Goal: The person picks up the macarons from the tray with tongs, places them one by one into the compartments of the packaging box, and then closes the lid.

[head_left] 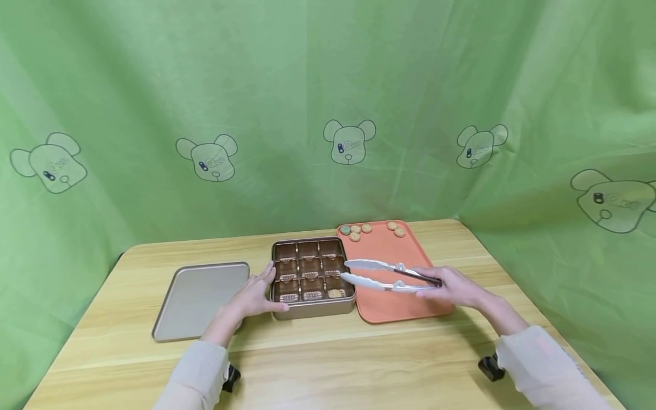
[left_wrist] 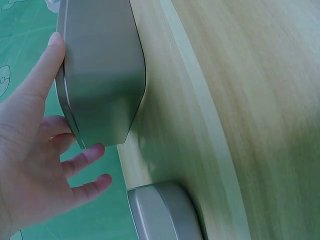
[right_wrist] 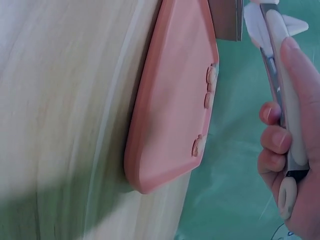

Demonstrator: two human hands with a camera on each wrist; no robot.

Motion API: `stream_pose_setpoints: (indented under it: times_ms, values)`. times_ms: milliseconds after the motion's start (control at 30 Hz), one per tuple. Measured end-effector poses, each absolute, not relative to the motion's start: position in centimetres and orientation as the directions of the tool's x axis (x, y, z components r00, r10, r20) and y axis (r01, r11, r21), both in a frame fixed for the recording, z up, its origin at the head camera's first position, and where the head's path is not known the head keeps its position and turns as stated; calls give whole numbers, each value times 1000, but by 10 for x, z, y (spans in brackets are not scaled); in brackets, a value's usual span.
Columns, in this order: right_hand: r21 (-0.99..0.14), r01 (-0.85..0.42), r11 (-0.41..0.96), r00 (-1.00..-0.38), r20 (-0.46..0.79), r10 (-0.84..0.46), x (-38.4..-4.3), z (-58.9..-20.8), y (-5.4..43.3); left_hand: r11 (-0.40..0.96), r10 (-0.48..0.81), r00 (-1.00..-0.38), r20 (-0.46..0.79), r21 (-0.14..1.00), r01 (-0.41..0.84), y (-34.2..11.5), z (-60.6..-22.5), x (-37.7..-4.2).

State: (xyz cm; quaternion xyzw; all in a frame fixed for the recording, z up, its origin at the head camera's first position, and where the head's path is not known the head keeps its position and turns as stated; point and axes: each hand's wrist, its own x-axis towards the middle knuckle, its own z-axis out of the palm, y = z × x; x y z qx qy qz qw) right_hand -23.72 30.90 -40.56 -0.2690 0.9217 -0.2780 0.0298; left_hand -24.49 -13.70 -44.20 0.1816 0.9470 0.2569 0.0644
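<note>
The green curtain [head_left: 287, 74] carries printed animal heads [head_left: 349, 155], each with a dark blue mark [head_left: 340, 148] and short outlined lettering [head_left: 352, 146]; it seems to start with "Q", the rest too faint to read surely.

White-tipped tongs [head_left: 371, 264], arms spread, point left over the right rim of a nine-compartment tin [head_left: 318, 310]; one cookie [head_left: 336, 293] sits front-right.

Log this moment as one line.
left hand: touches tin; right hand: holds open tongs; cookie: tin's near-right compartment; other cookies: far end of tray; lid: off
</note>
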Motion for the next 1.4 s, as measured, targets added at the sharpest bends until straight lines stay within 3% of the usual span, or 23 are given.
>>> stream_pose_setpoints:
  times_ms: [200,467,733,1400]
  values:
    - [-570,-329,753,-927,44,-371,-247,-410,313,798,383,-923,-22,511,319,-137,-442,-246]
    - [-396,-246,884,-969,104,-223,-270,-410,315,798,382,-924,-27,514,315,-137,-442,-246]
    - [-388,-192,901,-981,48,-188,-282,-427,308,809,370,-928,-49,509,295,-136,-440,-246]
    - [-404,-171,899,-985,48,-166,-298,-436,285,749,423,-905,-56,584,313,-143,-440,-251]
